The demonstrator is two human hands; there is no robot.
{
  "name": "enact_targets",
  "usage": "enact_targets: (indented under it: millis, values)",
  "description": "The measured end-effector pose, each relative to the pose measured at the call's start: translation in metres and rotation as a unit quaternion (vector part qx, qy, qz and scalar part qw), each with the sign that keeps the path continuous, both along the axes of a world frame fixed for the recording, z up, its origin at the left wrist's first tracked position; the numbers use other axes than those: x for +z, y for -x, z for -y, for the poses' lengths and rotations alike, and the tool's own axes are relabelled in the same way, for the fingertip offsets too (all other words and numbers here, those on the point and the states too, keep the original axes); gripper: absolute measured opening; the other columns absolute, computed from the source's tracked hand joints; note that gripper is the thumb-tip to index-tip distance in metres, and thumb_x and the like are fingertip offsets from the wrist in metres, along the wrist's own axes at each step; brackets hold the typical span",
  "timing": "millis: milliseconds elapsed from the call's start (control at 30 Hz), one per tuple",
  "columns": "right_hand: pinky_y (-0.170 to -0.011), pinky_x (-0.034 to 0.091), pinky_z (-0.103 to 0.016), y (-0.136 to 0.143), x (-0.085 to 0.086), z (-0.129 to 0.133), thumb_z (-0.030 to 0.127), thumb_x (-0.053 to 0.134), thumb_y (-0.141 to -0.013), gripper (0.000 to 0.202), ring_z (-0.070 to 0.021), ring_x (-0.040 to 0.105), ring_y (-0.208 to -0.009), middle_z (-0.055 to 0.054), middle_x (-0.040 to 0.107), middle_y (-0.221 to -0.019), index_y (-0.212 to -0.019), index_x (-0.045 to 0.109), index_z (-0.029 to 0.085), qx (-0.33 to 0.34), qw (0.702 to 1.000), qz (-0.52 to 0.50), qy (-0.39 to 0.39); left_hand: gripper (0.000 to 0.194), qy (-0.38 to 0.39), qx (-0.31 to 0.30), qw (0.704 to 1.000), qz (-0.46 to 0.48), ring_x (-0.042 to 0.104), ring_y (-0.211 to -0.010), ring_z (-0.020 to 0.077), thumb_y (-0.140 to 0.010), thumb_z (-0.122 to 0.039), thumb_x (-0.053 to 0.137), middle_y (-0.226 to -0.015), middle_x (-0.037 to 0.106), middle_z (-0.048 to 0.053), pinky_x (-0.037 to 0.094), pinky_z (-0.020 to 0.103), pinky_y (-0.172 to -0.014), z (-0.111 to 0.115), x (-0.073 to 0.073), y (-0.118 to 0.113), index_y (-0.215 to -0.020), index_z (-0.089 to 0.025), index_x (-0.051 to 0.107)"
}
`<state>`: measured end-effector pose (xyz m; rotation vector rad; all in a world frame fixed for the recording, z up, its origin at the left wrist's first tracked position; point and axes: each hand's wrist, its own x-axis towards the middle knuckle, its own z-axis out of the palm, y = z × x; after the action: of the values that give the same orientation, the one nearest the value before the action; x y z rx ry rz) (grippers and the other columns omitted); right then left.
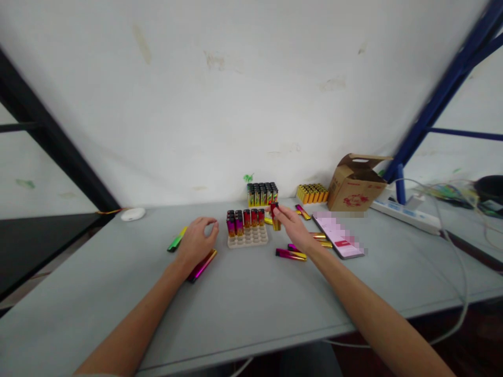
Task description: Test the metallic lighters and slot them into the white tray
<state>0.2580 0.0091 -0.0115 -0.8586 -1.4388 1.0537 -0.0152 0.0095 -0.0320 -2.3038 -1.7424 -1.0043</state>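
In my right hand (291,222) a red and gold lighter (276,222) stands nearly upright, held between thumb and fingers, just right of a pale tray. The tray (251,240) has rows of holes; purple lighters (234,226) fill its left columns and several red lighters (253,218) stand along its back, while its front right holes are bare. My left hand (198,238) hovers left of the tray, fingers curled with a gap to the thumb and nothing visible in them. Under it lies a purple and gold lighter (204,266), with a green lighter (177,239) beyond.
Loose purple and gold lighters (291,255) lie below my right wrist. A phone (340,238), a cardboard box (356,188) and a power strip (408,214) are on the right. Behind stand a block of dark-topped lighters (262,195) and a tray of yellow ones (313,193).
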Motion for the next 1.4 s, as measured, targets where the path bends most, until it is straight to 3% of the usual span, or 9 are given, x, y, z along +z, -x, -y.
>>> enact_targets:
  millis: [167,333,500,833,1000,1167,1267,1400]
  values:
    - [-0.074,0.048,-0.030,0.002,0.001,0.003,0.041,0.060,-0.084,0.029,-0.0174,0.061,-0.084,-0.006,0.070,-0.098,-0.100,0.070,0.019,-0.039,0.983,0.139,-0.115,0.042,-0.013,-0.061,0.998,0.024,0.060,-0.101,0.0239,-0.090,-0.037,0.046,-0.111,0.062,0.013,0.048,0.041,-0.094,0.009,0.005,-0.009,-0.122,-0.011,0.053]
    - [-0.072,0.049,-0.030,0.022,-0.004,0.009,0.025,0.064,-0.081,0.026,-0.0173,0.063,-0.082,-0.006,0.071,-0.100,-0.106,0.068,0.020,-0.089,0.964,0.186,-0.168,0.049,-0.017,-0.139,0.990,-0.008,0.048,-0.123,0.0260,-0.091,-0.032,0.046,-0.136,0.047,0.014,0.040,0.045,-0.105,0.015,0.007,-0.017,-0.138,-0.018,0.042]
    - [-0.079,0.049,-0.032,0.038,-0.012,0.009,0.019,0.064,-0.080,0.014,-0.0194,0.062,-0.089,-0.007,0.068,-0.096,-0.094,0.068,0.019,-0.101,0.941,0.244,-0.213,0.051,-0.024,-0.176,0.983,-0.052,0.041,-0.131,0.0295,-0.089,-0.029,0.049,-0.146,0.035,0.015,0.036,0.049,-0.108,0.015,0.002,-0.018,-0.139,-0.021,0.042]
    - [-0.078,0.049,-0.033,0.045,-0.021,-0.003,0.020,0.062,-0.081,0.020,-0.0194,0.062,-0.080,-0.005,0.068,-0.091,-0.101,0.062,0.019,-0.145,0.915,0.313,-0.209,0.050,-0.030,-0.169,0.984,-0.050,0.041,-0.130,0.0281,-0.089,-0.025,0.049,-0.144,0.040,0.014,0.035,0.048,-0.109,0.017,0.003,-0.021,-0.138,-0.021,0.044]
    - [-0.094,0.046,-0.038,0.042,-0.017,-0.002,0.021,0.057,-0.086,0.023,-0.0222,0.059,-0.103,-0.010,0.064,-0.112,-0.107,0.065,0.020,-0.167,0.885,0.347,-0.260,0.051,-0.031,-0.174,0.983,-0.049,0.041,-0.131,0.0284,-0.089,-0.026,0.048,-0.145,0.039,0.015,0.036,0.050,-0.109,0.017,0.002,-0.021,-0.138,-0.021,0.042]
    - [-0.110,0.031,-0.050,0.040,-0.013,0.001,0.020,0.055,-0.085,0.030,-0.0290,0.032,-0.134,-0.014,0.045,-0.139,-0.113,0.066,0.021,-0.196,0.826,0.419,-0.321,0.052,-0.031,-0.179,0.982,-0.050,0.040,-0.132,0.0293,-0.089,-0.027,0.047,-0.145,0.039,0.016,0.036,0.051,-0.108,0.017,0.002,-0.021,-0.140,-0.020,0.040]
    - [-0.112,0.028,-0.051,0.039,-0.013,0.003,0.020,0.053,-0.085,0.038,-0.0287,0.026,-0.138,-0.014,0.040,-0.143,-0.123,0.060,0.019,-0.172,0.821,0.438,-0.324,0.052,-0.029,-0.180,0.982,-0.043,0.040,-0.132,0.0295,-0.089,-0.027,0.048,-0.145,0.039,0.016,0.036,0.051,-0.109,0.018,0.002,-0.022,-0.140,-0.021,0.041]
    - [-0.113,0.028,-0.048,0.040,-0.015,0.009,0.022,0.053,-0.085,0.047,-0.0292,0.029,-0.136,-0.017,0.038,-0.144,-0.131,0.053,0.015,-0.162,0.830,0.440,-0.304,0.053,-0.024,-0.178,0.983,-0.033,0.040,-0.132,0.0295,-0.088,-0.027,0.049,-0.145,0.040,0.015,0.035,0.051,-0.109,0.019,0.003,-0.023,-0.140,-0.022,0.041]
